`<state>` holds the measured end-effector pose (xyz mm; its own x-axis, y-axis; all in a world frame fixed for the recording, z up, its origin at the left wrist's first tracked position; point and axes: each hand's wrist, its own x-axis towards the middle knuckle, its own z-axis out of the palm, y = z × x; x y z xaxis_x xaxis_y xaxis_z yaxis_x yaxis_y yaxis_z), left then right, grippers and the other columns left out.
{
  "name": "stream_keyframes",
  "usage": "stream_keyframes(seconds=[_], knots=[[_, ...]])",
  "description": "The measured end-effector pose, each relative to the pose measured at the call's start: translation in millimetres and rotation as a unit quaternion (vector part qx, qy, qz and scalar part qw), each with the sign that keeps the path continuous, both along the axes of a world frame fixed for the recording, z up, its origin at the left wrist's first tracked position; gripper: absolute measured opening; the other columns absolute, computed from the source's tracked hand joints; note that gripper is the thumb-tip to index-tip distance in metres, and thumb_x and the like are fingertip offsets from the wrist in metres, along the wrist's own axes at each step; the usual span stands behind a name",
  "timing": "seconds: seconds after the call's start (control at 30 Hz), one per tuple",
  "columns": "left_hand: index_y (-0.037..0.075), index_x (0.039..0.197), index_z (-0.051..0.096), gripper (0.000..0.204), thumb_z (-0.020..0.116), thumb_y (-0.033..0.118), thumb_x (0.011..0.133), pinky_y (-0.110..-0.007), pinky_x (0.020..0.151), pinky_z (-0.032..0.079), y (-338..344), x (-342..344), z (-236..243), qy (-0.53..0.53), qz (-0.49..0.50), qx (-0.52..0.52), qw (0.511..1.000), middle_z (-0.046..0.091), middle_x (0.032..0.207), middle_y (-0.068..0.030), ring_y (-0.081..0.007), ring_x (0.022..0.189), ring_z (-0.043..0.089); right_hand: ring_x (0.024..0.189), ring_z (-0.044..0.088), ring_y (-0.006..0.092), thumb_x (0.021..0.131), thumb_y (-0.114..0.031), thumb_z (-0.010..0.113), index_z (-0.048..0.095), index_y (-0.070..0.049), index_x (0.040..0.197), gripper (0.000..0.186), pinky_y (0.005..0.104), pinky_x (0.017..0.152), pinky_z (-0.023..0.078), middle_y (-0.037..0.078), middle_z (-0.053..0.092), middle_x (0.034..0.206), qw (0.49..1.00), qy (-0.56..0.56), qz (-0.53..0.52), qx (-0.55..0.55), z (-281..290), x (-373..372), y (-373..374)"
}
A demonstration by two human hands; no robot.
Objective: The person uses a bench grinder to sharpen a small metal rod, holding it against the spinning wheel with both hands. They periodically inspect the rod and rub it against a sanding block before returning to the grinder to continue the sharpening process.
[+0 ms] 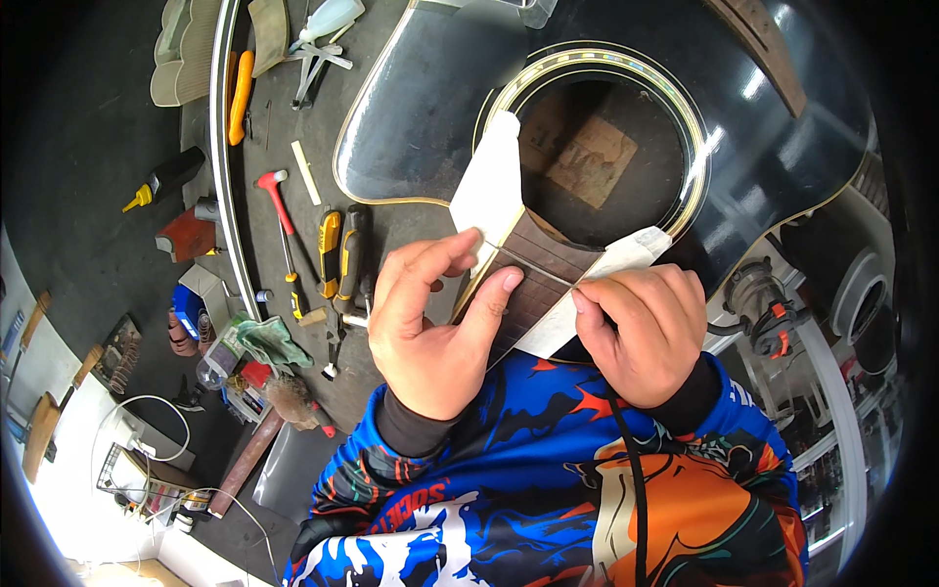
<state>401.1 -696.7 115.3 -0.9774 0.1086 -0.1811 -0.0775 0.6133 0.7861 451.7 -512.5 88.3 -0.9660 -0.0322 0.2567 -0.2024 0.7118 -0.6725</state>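
Observation:
A black acoustic guitar (416, 127) lies with its round soundhole facing me. Its dark fretboard (528, 303) ends at the hole, with white masking tape (489, 186) along the left side and another tape strip (626, 252) on the right. A thin metal fret wire (538, 267) lies across the fretboard. At its right end, my right hand (650, 328) is closed, thumb and forefinger pinched on the wire. My left hand (430, 328) has thumb and fingers apart; the thumb is over the board just below the wire, the fingertips by the left tape.
On the dark bench to the left lie a red-handled hammer (277, 201), yellow-black cutters (328, 254), an orange-handled tool (241, 98) and a green cloth (276, 342). A long pale-edged strip (225, 147) runs beside them. A router-like power tool (763, 303) stands at right.

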Motion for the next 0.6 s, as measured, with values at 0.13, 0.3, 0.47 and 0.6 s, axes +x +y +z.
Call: stream_keyframes(seconds=[0.13, 0.3, 0.47, 0.6], knots=[[0.001, 0.105, 0.068, 0.037, 0.082, 0.002, 0.071, -0.026, 0.072, 0.045, 1.3, 0.4, -3.1, 0.021, -0.007, 0.000, 1.000, 0.063, 0.093, -0.0071, -0.0139, 0.081, 0.058, 0.062, 0.054, 0.0169, 0.065, -0.004, 0.077, 0.065, -0.006, 0.088, 0.026, 0.0300, 0.053, 0.035, 0.001, 0.061, 0.077, 1.000, 0.003, 0.001, -0.002, -1.1, 0.6, 0.6], [0.003, 0.099, 0.070, 0.033, 0.084, 0.004, 0.069, -0.028, 0.070, 0.049, 4.4, 0.0, -4.4, 0.041, -0.001, -0.011, 0.999, 0.064, 0.087, -0.0088, -0.0174, 0.078, 0.062, 0.061, 0.054, 0.0167, 0.064, -0.004, 0.077, 0.065, -0.006, 0.088, 0.027, 0.0297, 0.052, 0.035, 0.000, 0.061, 0.077, 1.000, 0.009, -0.001, -0.001, -2.1, 2.4, 2.1], [0.003, 0.098, 0.070, 0.032, 0.084, 0.003, 0.069, -0.028, 0.069, 0.049, 8.1, -0.8, -3.6, 0.042, 0.000, -0.025, 0.999, 0.064, 0.086, -0.0087, -0.0172, 0.076, 0.062, 0.061, 0.054, 0.0163, 0.064, -0.005, 0.077, 0.065, -0.006, 0.088, 0.026, 0.0296, 0.052, 0.035, 0.001, 0.060, 0.076, 1.000, 0.005, -0.004, -0.001, -2.7, 2.1, 2.3], [0.002, 0.098, 0.070, 0.032, 0.083, 0.002, 0.069, -0.027, 0.070, 0.049, 7.4, 0.8, -4.7, 0.051, 0.000, -0.030, 0.998, 0.063, 0.087, -0.0087, -0.0167, 0.077, 0.062, 0.060, 0.054, 0.0160, 0.065, -0.005, 0.077, 0.065, -0.006, 0.087, 0.025, 0.0296, 0.051, 0.035, 0.001, 0.060, 0.076, 1.000, 0.005, -0.006, -0.003, -1.6, 1.7, 2.4]])
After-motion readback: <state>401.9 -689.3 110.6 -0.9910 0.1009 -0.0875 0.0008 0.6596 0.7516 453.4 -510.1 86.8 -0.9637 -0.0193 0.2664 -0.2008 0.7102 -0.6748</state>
